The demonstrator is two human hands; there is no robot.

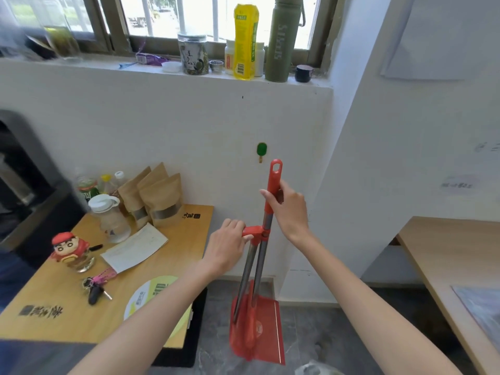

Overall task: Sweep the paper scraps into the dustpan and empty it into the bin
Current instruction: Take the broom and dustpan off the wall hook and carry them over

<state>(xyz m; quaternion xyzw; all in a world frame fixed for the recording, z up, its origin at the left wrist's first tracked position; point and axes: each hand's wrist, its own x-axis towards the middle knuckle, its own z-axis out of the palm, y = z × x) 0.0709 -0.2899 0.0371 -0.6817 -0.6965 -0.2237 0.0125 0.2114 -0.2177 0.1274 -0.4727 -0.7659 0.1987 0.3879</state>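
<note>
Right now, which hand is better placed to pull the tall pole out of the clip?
Right. The right hand grips the tall pole's red handle near its top; the left hand holds the shorter handle bearing the clip, likely steadying it.

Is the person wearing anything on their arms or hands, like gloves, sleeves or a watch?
No. The left hand and right hand are bare: no gloves, and no watch, bracelet or ring shows. The arms behind them are uncovered too, with no sleeves in view.
</note>
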